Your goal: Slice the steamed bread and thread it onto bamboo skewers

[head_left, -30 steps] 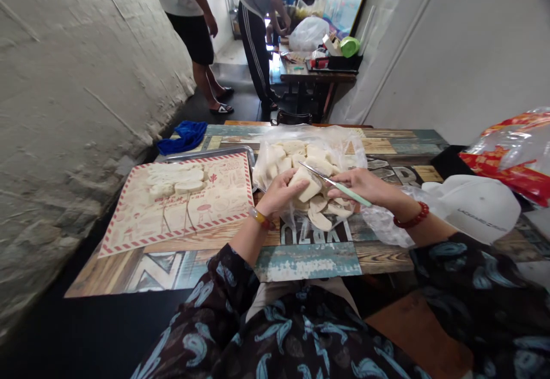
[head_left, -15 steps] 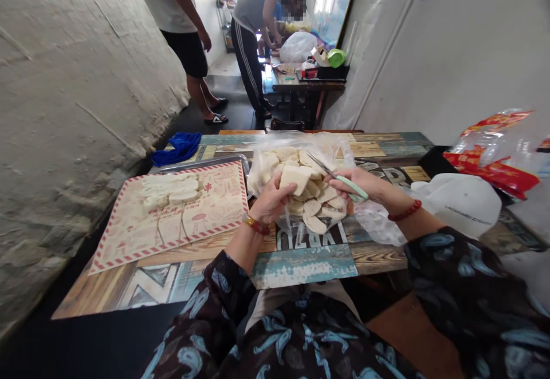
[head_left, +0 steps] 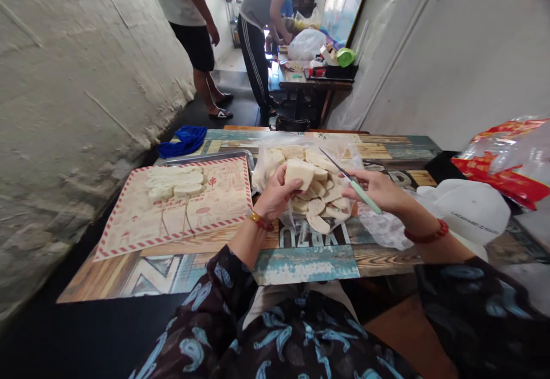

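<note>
My left hand (head_left: 277, 193) is closed on a thick, pale slice of bread (head_left: 299, 174) that looks like steamed bun. It holds the slice over a clear plastic bag (head_left: 263, 161) full of similar cut slices (head_left: 318, 206). In my right hand (head_left: 373, 187) is a pair of scissors (head_left: 363, 196) with pale green handles. Their blades point up and to the left, past the bag's right side and apart from the held slice. To the left, skewered pale pieces (head_left: 183, 183) lie on a printed paper sheet (head_left: 141, 227), their thin sticks toward me.
A metal tray (head_left: 234, 156) shows beneath the paper. A blue cloth (head_left: 184, 140) lies at the far left edge. On the right are a crumpled plastic bag (head_left: 382, 227), a white cap (head_left: 466, 207) and red packaging (head_left: 507, 176). Two people stand beyond, one bent over another table (head_left: 296, 84).
My right hand has moved a little to the right with the scissors, away from the slice, and the scissors have turned. The left hand still holds the slice. The view has shifted slightly.
</note>
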{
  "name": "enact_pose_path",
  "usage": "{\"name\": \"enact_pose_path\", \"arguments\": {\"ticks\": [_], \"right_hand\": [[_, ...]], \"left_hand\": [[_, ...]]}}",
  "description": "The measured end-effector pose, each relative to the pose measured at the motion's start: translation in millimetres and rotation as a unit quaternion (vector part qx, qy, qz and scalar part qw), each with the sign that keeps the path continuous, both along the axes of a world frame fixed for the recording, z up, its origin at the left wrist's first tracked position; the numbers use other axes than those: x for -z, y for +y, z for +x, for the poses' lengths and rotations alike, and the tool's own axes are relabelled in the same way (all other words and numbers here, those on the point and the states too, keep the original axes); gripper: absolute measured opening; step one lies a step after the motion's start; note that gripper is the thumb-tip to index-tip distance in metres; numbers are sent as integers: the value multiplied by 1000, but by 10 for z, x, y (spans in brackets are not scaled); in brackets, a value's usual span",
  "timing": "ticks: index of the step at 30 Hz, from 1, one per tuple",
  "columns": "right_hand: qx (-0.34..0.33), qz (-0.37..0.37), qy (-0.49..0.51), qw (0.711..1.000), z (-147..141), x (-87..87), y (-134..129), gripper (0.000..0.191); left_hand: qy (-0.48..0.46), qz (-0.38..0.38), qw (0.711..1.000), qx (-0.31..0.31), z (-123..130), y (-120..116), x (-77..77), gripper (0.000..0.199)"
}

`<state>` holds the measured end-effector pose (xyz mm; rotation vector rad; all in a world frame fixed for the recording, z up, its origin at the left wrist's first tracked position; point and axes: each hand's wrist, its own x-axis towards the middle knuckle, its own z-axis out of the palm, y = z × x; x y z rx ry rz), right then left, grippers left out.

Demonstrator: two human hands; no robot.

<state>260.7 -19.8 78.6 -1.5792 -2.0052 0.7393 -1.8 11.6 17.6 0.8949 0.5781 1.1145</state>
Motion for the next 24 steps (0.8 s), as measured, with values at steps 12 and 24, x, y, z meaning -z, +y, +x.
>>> {"name": "enact_pose_path", "arguments": {"ticks": [12,24], "right_hand": [[-44,52,-160,985,-79,-100,-221,69],[-65,23,-195,978,-166,-203,-173,73]], "left_hand": [[-19,7,1000,2,4,16,23,64],[-25,7,1000,6,18,9,2,60]]}}
